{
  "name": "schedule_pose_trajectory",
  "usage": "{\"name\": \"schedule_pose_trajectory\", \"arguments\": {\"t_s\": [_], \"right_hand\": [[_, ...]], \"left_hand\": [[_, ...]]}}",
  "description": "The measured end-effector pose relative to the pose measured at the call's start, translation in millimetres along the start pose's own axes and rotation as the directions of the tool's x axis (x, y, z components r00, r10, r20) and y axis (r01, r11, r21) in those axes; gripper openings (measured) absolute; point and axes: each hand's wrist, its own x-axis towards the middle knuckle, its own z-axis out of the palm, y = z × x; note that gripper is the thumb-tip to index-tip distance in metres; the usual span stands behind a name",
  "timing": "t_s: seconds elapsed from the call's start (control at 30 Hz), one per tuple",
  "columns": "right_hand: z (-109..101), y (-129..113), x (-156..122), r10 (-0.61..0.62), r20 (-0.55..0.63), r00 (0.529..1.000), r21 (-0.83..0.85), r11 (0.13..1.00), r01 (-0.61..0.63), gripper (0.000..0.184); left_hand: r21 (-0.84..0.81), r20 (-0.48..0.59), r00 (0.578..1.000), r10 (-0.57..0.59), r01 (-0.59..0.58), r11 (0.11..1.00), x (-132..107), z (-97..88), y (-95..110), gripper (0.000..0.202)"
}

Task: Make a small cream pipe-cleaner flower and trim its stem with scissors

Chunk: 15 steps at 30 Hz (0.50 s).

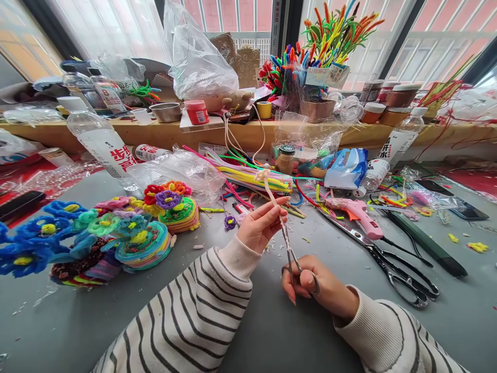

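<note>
My left hand (pixel 261 225) pinches a pale cream pipe cleaner (pixel 268 186) that rises to a curled knot at its top. My right hand (pixel 316 287) grips small scissors (pixel 291 254) by the finger loops, blades pointing up and meeting the stem just below my left fingers. Both sleeves are cream with dark stripes. The hands are over a grey table (pixel 272 331).
Pipe-cleaner flowers and round coasters (pixel 143 243) lie at the left. A bundle of coloured pipe cleaners (pixel 248 176), a pink glue gun (pixel 357 212) and large black scissors (pixel 404 274) lie ahead and right. Water bottles (pixel 101 142), jars and bags crowd the wooden shelf (pixel 248 132).
</note>
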Motion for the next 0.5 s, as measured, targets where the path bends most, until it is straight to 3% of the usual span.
{"name": "schedule_pose_trajectory", "arguments": {"t_s": [0.27,0.5], "right_hand": [[-0.5,5.8,2.8,0.004,-0.074,0.997,-0.001,1.0,-0.005,0.059],[0.9,4.3,3.5,0.081,-0.161,0.984,-0.067,0.994,-0.092,0.059]], "left_hand": [[-0.024,-0.038,0.998,0.048,-0.049,0.999,1.8,-0.6,0.4,0.024],[-0.038,-0.048,0.996,0.073,-0.075,0.996,3.7,-4.2,3.5,0.024]]}}
